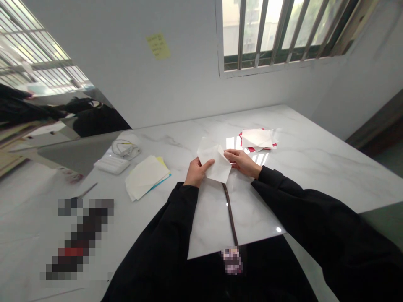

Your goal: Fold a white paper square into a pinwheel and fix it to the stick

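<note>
White creased paper sheet (218,170), pinched at its left side by the left hand (195,172) and right by the right hand (244,163), over a marble-patterned table (308,163).

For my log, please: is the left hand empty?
No, the left hand holds the white paper, with its thumb across the front.

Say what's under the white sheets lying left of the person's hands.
A yellow sheet sticks out at the far right corner and a blue sheet along the near right edge. Anything else under the white sheets is covered and cannot be seen.
</note>
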### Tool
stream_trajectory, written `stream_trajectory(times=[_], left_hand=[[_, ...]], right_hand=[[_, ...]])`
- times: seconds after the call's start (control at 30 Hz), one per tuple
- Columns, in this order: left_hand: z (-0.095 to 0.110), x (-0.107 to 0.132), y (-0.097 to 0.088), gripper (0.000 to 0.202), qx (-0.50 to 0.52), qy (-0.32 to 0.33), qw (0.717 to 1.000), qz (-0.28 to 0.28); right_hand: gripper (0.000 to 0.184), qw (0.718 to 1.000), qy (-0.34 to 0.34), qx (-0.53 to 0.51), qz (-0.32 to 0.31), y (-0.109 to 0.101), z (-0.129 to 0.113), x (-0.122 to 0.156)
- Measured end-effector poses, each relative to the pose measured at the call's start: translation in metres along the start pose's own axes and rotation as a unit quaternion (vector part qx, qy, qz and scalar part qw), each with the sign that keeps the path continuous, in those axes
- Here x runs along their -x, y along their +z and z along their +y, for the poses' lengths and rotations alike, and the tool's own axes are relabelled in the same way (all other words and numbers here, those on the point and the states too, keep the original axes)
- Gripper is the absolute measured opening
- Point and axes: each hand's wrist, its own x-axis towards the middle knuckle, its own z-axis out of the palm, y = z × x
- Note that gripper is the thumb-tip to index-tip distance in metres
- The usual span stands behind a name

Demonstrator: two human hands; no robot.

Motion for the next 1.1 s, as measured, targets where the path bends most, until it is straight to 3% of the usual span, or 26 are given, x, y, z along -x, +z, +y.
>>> stream_trajectory(times=[0.17,0.37,0.57,0.77,1.1], left_hand=[[0.001,0.002,0.004,0.064,-0.007,-0.023,0.999,-0.026],[-0.001,-0.001,0.007,0.061,0.059,-0.044,0.997,-0.001],[0.015,0.001,-0.004,0.069,0.053,-0.075,0.995,-0.049],[0.021,0.002,-0.011,0.057,0.03,-0.043,0.995,-0.086],[0.009,-0.001,-0.011,0.044,-0.031,-0.007,0.999,-0.015]], right_hand=[[0.035,0.999,0.001,0.037,-0.033,0.0,0.003,0.0],[0.035,0.999,-0.009,0.038,-0.024,-0.003,0.009,-0.003],[0.039,0.999,-0.016,0.034,-0.004,-0.005,0.008,-0.004],[0.037,0.999,-0.024,0.037,0.028,-0.004,0.008,-0.005],[0.042,1.0,-0.018,0.017,-0.001,-0.007,0.013,-0.008]])
